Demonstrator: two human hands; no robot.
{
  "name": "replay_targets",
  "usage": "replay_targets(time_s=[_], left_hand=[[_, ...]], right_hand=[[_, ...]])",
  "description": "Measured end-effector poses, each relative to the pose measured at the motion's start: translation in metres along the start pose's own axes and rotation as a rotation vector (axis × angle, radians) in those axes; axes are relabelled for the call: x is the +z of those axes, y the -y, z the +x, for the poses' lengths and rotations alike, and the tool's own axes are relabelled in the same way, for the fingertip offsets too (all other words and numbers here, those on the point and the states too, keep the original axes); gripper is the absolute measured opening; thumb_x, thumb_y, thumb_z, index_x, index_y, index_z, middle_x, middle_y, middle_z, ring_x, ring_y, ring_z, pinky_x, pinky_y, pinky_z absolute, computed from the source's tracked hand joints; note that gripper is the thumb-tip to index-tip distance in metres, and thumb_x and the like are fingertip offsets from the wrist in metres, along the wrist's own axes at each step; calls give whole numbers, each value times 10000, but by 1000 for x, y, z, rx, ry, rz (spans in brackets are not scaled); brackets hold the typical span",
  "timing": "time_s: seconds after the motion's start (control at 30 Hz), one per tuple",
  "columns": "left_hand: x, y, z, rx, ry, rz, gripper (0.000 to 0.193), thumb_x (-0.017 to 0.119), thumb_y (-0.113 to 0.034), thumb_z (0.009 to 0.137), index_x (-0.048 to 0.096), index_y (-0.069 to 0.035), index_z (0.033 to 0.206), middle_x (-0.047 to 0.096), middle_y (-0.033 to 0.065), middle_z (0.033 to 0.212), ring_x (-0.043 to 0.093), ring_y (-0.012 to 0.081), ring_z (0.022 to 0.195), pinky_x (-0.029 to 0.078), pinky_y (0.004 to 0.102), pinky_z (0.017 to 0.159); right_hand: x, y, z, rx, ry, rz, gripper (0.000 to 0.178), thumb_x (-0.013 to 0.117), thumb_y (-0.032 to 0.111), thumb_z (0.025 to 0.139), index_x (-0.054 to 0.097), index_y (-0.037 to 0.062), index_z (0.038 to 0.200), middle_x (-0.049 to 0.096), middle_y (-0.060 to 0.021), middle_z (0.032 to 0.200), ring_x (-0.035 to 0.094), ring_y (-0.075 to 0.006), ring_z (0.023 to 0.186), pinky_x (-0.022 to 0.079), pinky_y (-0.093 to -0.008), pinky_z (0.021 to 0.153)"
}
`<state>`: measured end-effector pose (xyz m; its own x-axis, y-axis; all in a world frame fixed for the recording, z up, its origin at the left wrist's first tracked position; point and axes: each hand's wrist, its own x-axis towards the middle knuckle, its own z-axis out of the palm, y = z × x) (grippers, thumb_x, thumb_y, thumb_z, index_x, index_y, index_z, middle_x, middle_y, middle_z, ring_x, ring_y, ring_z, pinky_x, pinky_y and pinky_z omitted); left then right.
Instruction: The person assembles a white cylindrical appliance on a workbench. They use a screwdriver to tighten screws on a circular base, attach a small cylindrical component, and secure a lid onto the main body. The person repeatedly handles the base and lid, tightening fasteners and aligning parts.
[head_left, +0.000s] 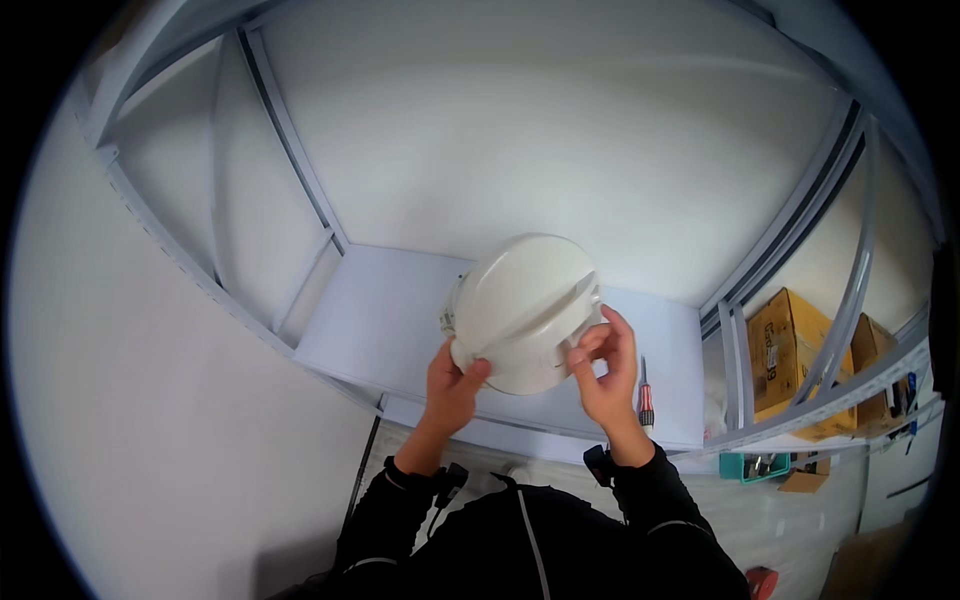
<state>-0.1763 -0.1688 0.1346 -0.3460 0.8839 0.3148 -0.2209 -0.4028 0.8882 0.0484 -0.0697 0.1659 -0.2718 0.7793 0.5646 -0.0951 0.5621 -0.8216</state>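
A white, rounded appliance [525, 290] with a domed top and a raised band across it is held tilted above the shelf [370, 310]. Its exact kind I cannot make out. My left hand [452, 388] grips its lower left edge, thumb on the near face and the other fingers partly hidden behind. At the lower right side, my right hand [607, 372] has bent fingers and a thumb closed against the appliance near a small recess. A screwdriver [645, 398] with a red and black handle lies on the shelf, just right of my right hand.
Grey metal frame posts [290, 140] rise at both sides of the shelf, with a white back panel [560, 120] behind. To the right are a cardboard box [785, 350], a teal bin [735, 468] with small items and an open carton [805, 472]. A red object [762, 582] is low right.
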Motion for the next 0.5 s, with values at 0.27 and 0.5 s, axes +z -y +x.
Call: replay_targets(time_s=[0.27,0.5], left_hand=[[9,3,33,-218,-208,-126,422,597,-225,1110,513,-8,1462,668,68,1321,633,147,1181,504,310,1027],[58,10,21,39,-162,162,541,648,-191,1072,438,33,1518,629,106,1347,614,128,1151,514,307,984]], right_hand=[[-28,-72,46,306,107,245,730,733,186,985,372,13,1596,530,-137,1443,569,-212,1192,495,-350,1001],[-20,-120,49,421,71,194,638,690,112,1009,386,-38,1549,566,-187,1440,575,-255,1307,506,-395,1082]])
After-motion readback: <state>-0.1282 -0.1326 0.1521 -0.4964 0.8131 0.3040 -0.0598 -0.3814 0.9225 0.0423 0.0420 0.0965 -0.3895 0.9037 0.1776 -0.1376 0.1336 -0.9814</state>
